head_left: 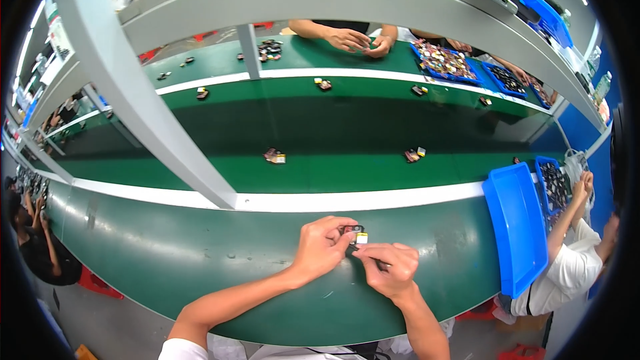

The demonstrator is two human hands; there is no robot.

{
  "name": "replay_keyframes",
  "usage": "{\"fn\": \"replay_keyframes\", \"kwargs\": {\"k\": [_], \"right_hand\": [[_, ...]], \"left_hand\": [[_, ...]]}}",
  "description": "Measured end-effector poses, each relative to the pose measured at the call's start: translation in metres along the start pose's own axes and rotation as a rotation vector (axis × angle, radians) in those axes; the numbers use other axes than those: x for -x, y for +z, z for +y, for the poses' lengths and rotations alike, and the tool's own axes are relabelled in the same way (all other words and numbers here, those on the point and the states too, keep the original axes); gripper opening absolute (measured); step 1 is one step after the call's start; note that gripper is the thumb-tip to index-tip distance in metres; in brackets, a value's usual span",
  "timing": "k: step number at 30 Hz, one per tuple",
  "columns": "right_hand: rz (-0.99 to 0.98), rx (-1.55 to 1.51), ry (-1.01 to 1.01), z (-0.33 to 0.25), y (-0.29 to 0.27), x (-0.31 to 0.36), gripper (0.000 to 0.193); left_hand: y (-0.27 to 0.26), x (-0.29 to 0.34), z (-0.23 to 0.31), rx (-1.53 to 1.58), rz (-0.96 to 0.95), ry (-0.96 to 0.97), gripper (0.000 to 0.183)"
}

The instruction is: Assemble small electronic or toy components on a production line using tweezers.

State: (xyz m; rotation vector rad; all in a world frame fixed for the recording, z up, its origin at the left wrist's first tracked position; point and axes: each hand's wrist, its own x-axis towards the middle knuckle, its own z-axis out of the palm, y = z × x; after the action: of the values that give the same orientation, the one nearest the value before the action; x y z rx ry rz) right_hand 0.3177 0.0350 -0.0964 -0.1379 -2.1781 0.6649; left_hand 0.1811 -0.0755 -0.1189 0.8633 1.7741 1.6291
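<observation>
Both forearms (248,295) slant inward; fingers (373,251) pinch a small part (359,235).

At least 4 rectangular blue plastic trays (515,227), 6 dark pieces (412,157) on green belt (340,123); 1 white-labelled black part (361,237) held.

The held part (361,237) is black, white and yellow, perhaps with a reddish patch, though it shows too small to be sure. The tabletop (253,247) is plain green, the belt (340,167) green with a darker band, the rail (353,202) white, the large tray (515,227) bright blue.
</observation>
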Motion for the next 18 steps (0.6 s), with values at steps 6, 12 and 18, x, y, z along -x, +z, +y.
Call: {"fn": "replay_keyframes", "kwargs": {"k": [6,12,18], "right_hand": [[0.26,-0.096,0.178,0.017,-0.007,-0.003,0.021],[0.292,-0.08,0.207,0.03,-0.013,0.001,0.02],[0.271,-0.058,0.166,0.029,-0.007,-0.003,0.021]], "left_hand": [[-0.017,-0.096,0.006,0.0,0.171,0.04,0.02],[-0.024,-0.163,-0.011,-0.72,0.372,0.267,0.028],[-0.153,-0.154,-0.008,-1.203,0.629,0.012,0.029]]}}
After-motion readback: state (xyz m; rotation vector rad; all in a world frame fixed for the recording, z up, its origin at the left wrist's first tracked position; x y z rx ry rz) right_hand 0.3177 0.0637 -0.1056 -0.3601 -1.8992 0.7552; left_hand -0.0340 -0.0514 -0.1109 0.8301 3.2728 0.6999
